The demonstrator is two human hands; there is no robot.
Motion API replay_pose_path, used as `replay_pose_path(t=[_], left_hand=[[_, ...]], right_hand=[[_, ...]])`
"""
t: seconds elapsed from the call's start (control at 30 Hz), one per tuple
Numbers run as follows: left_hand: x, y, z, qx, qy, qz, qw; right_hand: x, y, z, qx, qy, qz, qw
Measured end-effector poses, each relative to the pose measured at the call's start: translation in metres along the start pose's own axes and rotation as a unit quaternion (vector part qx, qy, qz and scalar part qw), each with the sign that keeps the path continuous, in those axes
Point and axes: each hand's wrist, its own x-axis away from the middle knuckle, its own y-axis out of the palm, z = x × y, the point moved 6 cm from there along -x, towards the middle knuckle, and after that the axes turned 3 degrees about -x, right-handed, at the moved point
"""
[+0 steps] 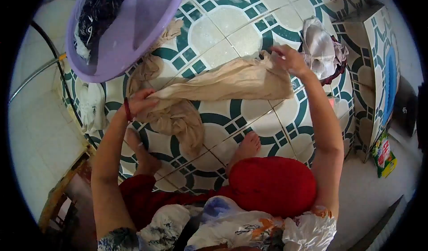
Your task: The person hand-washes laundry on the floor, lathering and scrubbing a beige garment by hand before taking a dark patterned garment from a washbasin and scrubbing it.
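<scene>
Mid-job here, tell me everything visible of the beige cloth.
The beige cloth looks thin, plain and wrinkled. The left hand grips its narrow, gathered left part; the right hand holds its upper right edge, with a broader stretch spread between them. A bunch rests on the tiled floor toward the feet. More beige fabric lies crumpled by the purple tub; whether it is the same piece, I cannot tell.

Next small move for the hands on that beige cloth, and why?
I'd probably have the left hand ease out the crumpled beige heap next to it. The beige cloth looks spread fairly flat toward the right hand, while the heap, which seems part of the same cloth, lies bunched on the tiled floor.
</scene>
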Motion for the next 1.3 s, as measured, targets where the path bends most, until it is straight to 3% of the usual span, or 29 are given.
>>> replay_pose_path(t=[0.07, 0.1, 0.17, 0.23, 0.27, 0.3, 0.33, 0.4, 0.43, 0.47, 0.5, 0.53, 0.57, 0.6, 0.63, 0.7, 0.77, 0.9, 0.97, 1.0, 1.07, 1.2, 1.27, 1.3], left_hand=[[0.006, 0.003, 0.022, -0.037, 0.014, 0.014, 0.999], [0.010, 0.003, 0.029, -0.071, 0.028, 0.024, 0.997], [0.011, -0.002, 0.022, -0.132, 0.023, -0.003, 0.991], [0.020, -0.004, 0.019, -0.191, 0.015, -0.031, 0.981], [0.030, 0.003, 0.024, -0.270, 0.007, -0.095, 0.958], [0.038, 0.011, 0.027, -0.346, -0.002, -0.162, 0.924], [0.041, 0.012, 0.030, -0.343, -0.007, -0.163, 0.925], [0.039, 0.008, 0.042, -0.217, 0.016, -0.116, 0.969], [0.028, -0.004, 0.033, -0.127, -0.008, -0.006, 0.992], [0.014, -0.004, 0.024, -0.128, -0.009, -0.004, 0.992], [0.001, -0.024, 0.028, -0.171, 0.053, 0.177, 0.968], [0.002, -0.038, 0.039, -0.207, 0.115, 0.351, 0.906], [-0.002, -0.032, 0.043, -0.208, 0.120, 0.353, 0.904], [0.010, -0.012, 0.069, -0.367, 0.294, 0.396, 0.788], [0.027, 0.021, 0.081, -0.501, 0.443, 0.413, 0.618], [0.001, 0.072, 0.041, -0.644, 0.224, 0.187, 0.707], [0.012, 0.118, 0.047, -0.504, 0.332, 0.197, 0.773], [-0.006, 0.161, 0.016, -0.606, 0.279, 0.147, 0.730], [-0.018, 0.162, -0.025, -0.631, 0.148, -0.009, 0.762], [-0.011, 0.161, -0.037, -0.628, 0.154, -0.008, 0.763], [0.009, 0.164, -0.058, -0.619, 0.239, -0.115, 0.739], [0.052, 0.155, -0.075, -0.581, 0.257, -0.187, 0.749], [0.083, 0.151, -0.080, -0.552, 0.249, -0.229, 0.762], [0.095, 0.146, -0.079, -0.541, 0.236, -0.252, 0.767]], right_hand=[[-0.009, 0.020, -0.035, 0.228, -0.222, 0.092, 0.944], [-0.010, 0.020, -0.038, 0.225, -0.225, 0.090, 0.944], [-0.010, 0.025, -0.043, 0.245, -0.228, -0.014, 0.942], [0.002, 0.004, -0.030, 0.014, -0.137, -0.134, 0.981], [0.017, -0.019, -0.033, -0.008, -0.141, -0.143, 0.980], [0.021, -0.041, -0.023, -0.042, -0.060, -0.131, 0.989], [0.025, -0.062, -0.012, -0.079, 0.020, -0.111, 0.991], [0.018, -0.109, -0.020, -0.006, 0.017, -0.040, 0.999], [-0.004, -0.130, -0.007, 0.024, 0.003, 0.032, 0.999], [-0.013, -0.141, -0.024, -0.075, -0.075, 0.143, 0.984], [-0.027, -0.154, -0.029, 0.000, -0.164, 0.271, 0.948], [-0.036, -0.150, -0.033, 0.001, -0.166, 0.275, 0.947], [-0.041, -0.144, -0.047, 0.061, -0.170, 0.320, 0.930], [-0.045, -0.135, -0.061, 0.121, -0.173, 0.363, 0.908], [-0.052, -0.116, -0.065, 0.116, -0.139, 0.321, 0.930], [-0.058, -0.064, -0.068, 0.153, -0.118, 0.229, 0.954], [-0.049, -0.004, -0.064, 0.206, -0.148, 0.138, 0.957], [-0.008, 0.064, -0.069, 0.353, -0.203, 0.027, 0.913], [0.009, 0.067, -0.067, 0.369, -0.244, 0.067, 0.894], [0.011, 0.068, -0.060, 0.375, -0.241, 0.066, 0.893], [0.008, 0.065, -0.050, 0.375, -0.237, 0.061, 0.894], [0.006, 0.059, -0.040, 0.313, -0.244, 0.041, 0.917], [0.003, 0.056, -0.037, 0.272, -0.292, 0.046, 0.916], [0.001, 0.051, -0.039, 0.214, -0.224, 0.015, 0.951]])
